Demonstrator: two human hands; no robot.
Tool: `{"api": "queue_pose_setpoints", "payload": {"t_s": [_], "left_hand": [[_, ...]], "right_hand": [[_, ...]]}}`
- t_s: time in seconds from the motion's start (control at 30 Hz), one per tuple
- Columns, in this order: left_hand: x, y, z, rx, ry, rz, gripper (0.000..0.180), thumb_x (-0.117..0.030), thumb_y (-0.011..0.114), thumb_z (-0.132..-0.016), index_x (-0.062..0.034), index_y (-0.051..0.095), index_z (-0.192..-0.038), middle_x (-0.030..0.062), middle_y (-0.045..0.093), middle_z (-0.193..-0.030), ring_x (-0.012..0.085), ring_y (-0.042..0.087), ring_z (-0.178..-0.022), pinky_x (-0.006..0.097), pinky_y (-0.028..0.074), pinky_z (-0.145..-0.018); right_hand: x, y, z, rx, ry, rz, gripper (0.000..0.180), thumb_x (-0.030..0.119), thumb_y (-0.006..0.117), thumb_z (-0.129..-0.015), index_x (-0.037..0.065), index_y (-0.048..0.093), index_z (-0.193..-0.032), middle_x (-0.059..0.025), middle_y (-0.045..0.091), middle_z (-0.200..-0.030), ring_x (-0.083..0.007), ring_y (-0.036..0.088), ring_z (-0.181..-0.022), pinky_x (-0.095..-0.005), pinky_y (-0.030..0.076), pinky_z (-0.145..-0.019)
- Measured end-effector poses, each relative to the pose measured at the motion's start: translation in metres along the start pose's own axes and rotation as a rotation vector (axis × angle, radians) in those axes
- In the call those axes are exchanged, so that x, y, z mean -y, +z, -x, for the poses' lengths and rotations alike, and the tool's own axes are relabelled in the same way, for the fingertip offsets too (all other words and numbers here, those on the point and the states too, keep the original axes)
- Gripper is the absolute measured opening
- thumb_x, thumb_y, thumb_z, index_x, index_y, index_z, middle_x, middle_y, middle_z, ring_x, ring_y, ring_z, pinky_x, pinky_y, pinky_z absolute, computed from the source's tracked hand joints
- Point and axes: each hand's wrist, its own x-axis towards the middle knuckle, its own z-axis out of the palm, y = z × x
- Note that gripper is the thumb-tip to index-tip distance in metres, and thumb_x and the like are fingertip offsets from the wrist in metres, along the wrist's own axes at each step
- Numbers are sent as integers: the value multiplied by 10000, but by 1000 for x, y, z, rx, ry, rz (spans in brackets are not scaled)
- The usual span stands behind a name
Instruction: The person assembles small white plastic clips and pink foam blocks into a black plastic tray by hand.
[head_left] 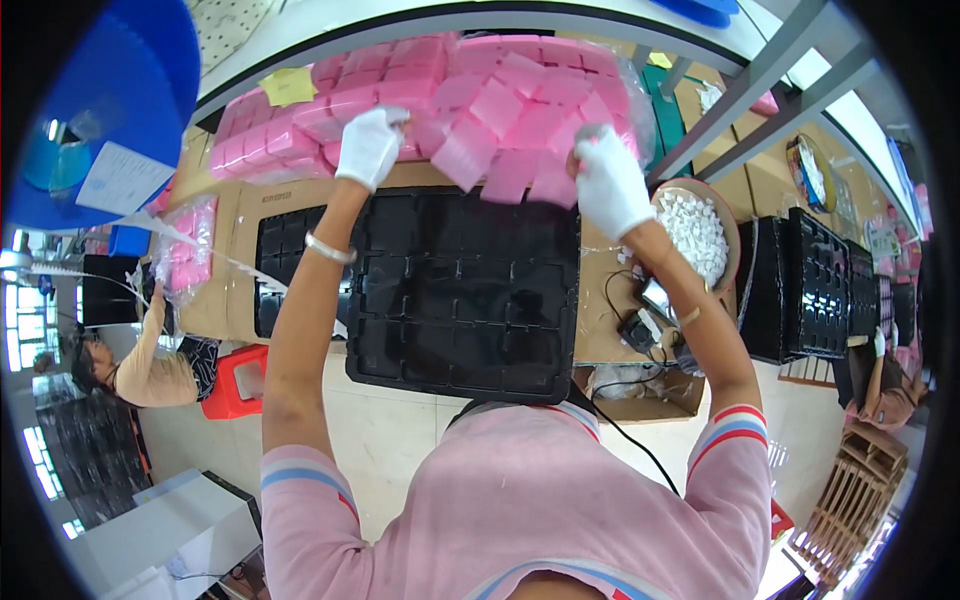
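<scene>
Both my hands wear white gloves and reach up to a big clear plastic bag of pink foam pieces (470, 100) lying on the cardboard-covered bench. My left hand (369, 146) grips the bag's near edge left of centre. My right hand (610, 183) grips the same edge further right, where several pink pieces hang down. Just below the bag a black moulded tray (465, 290) with rows of empty pockets lies on the bench, between my forearms.
A bowl of small white parts (697, 232) stands right of my right hand. Stacked black trays (810, 285) stand further right. A smaller bag of pink pieces (185, 245) lies at the left. Other people sit at the far left (140, 365) and far right (880, 385). A red stool (238, 382) stands below.
</scene>
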Motion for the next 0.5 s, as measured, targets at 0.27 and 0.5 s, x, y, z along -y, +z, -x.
{"api": "queue_pose_setpoints", "payload": {"t_s": [0.27,0.5], "left_hand": [[-34,-76,153,455,-477,447,412,46,628,-812,-19,702,-1212,65,735,-1027,78,617,-724,251,534,-702],[-24,-90,247,491,-636,415,428,91,607,-800,-25,722,-1196,42,734,-1028,69,589,-702,237,520,-679]], "right_hand": [[80,-7,96,367,-1,-205,107,-42,605,-678,30,584,-754,-183,598,-1009,-408,594,-900,-487,490,-780],[112,-7,132,507,35,-223,65,6,668,-756,24,615,-789,-179,606,-1027,-395,603,-919,-475,499,-795]]}}
